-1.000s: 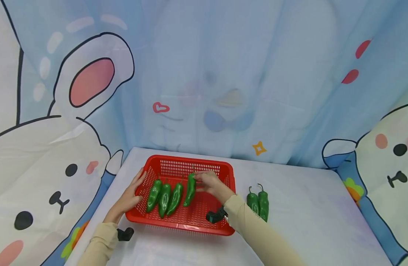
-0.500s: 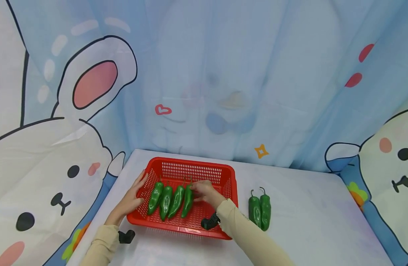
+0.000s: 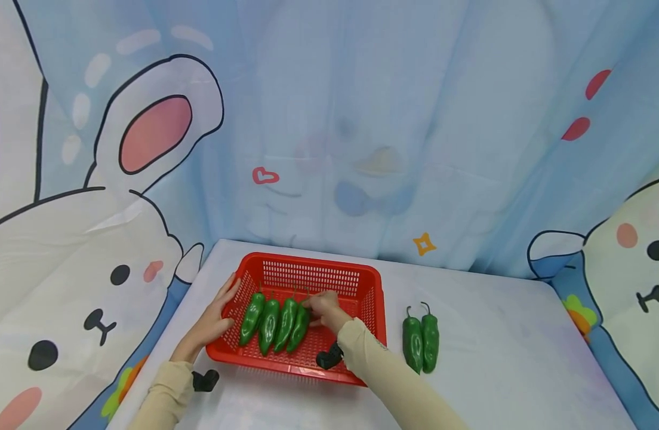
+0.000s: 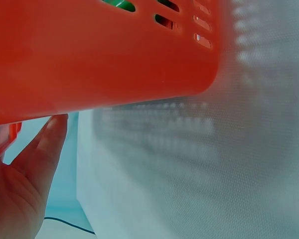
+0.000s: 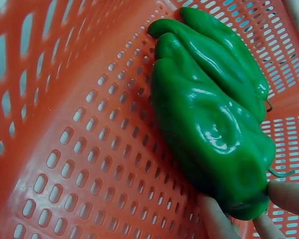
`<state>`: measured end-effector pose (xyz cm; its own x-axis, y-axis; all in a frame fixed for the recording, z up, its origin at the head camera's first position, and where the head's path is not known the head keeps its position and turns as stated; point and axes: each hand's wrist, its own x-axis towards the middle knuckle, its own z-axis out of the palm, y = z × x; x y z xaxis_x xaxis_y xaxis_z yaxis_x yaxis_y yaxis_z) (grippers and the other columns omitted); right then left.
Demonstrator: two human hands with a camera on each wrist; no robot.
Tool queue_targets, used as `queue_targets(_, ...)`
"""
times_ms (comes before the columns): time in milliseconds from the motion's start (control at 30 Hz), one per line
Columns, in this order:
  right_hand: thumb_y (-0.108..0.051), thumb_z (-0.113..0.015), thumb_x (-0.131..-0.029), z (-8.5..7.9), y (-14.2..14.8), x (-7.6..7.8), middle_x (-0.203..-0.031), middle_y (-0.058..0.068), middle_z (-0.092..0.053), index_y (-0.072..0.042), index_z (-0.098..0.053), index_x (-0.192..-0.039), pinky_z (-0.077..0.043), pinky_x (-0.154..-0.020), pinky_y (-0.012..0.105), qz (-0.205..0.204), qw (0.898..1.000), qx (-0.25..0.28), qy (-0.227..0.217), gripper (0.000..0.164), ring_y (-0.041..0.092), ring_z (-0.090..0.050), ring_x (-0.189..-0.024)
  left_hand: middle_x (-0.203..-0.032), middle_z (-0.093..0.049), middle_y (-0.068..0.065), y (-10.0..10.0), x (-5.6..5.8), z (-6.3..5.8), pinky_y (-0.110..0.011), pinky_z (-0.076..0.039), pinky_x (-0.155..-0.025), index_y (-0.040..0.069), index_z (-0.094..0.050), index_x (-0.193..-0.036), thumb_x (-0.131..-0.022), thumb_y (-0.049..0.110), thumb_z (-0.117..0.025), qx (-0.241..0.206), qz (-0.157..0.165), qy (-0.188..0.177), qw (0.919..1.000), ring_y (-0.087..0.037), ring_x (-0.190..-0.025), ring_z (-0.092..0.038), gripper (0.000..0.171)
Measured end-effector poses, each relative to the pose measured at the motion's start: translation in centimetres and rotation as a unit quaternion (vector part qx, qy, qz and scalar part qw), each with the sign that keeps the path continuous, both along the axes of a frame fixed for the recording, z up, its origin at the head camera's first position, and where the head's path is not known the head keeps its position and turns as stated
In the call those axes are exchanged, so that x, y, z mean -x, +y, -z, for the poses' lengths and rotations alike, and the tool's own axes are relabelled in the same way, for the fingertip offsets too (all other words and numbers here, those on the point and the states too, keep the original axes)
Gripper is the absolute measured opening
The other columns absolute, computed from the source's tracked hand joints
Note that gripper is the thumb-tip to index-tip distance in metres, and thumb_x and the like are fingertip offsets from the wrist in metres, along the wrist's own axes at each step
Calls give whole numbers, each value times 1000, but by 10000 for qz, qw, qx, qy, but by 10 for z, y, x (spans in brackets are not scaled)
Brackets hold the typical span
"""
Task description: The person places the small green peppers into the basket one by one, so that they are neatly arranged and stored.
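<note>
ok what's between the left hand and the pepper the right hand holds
The red basket's left wall, then three other green peppers; the head view shows them between the left hand and the held pepper.

Right hand cut off low in the right wrist view, pepper mostly hidden behind basket in the left.

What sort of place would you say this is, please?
Probably an indoor staged workspace, perhaps for recording: a blue cloth backdrop printed with cartoon animals hangs behind a white table, where a red basket holds green peppers. The wider room is hidden.
</note>
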<state>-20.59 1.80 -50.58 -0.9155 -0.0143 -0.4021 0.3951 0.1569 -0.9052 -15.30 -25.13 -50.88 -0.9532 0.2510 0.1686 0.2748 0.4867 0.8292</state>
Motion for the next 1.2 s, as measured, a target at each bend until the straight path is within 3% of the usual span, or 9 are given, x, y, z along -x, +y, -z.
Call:
queue_targets(100, 0, -69, -85, 0, 3, 0, -90, 22, -70, 4, -66, -88, -56, -71, 53, 90, 9999, 7, -97, 5, 30, -71, -75, -164, -5, -18, 2, 1, 0, -61, -35, -101, -3, -23, -154, -69, -16, -51, 35, 51, -16, 10000, -44, -148, -6, 90)
queue_targets(200, -3, -68, -87, -3, 8, 1, -102, 26, -68, 8, -61, -106, -56, -73, 53, 192, 9995, 177, -204, 23, 37, -70, -88, -164, -5, -18, 3, 1, -2, -61, -37, -100, -3, -23, -154, -69, -16, -51, 74, 64, -28, 9999, -45, -147, -6, 90)
queue_targets(333, -5, -67, -89, -13, 15, 3, -119, 31, -60, 9, -54, -116, -55, -76, 53, 290, 9985, 428, -197, 33, 44, -65, -104, -164, -5, -17, 3, 2, -5, -62, -37, -99, -3, -23, -154, -69, -16, -51, 43, 70, -35, 10000, -45, -147, -7, 90)
queue_targets(667, -11, -52, -99, -58, 39, -2, -135, 31, -50, 11, -50, -135, -50, -89, 53, -318, 9950, 946, 59, 42, 47, -51, -124, -164, -5, -19, 3, 1, -6, -61, -35, -100, -4, -24, -153, -69, -17, -54, -1, 159, 42, 9999, -46, -147, -5, 91)
queue_targets(900, -14, -52, -100, -84, 54, -5, -139, 28, -50, 7, -49, -138, -49, -92, 51, -345, 9936, 1066, 147, 43, 43, -52, -126, -163, -7, -21, 2, -3, -6, -60, -38, -97, -5, -26, -153, -67, -18, -56, -101, 105, 49, 9999, -47, -146, -8, 92)
queue_targets(1200, -14, -54, -99, -96, 69, -4, -140, 26, -50, 4, -47, -140, -47, -94, 53, -316, 9928, 1145, 160, 46, 40, -55, -123, -164, -6, -18, 2, -2, -4, -62, -38, -97, -4, -25, -153, -70, -16, -54, -99, 114, -49, 9999, -46, -147, -6, 89)
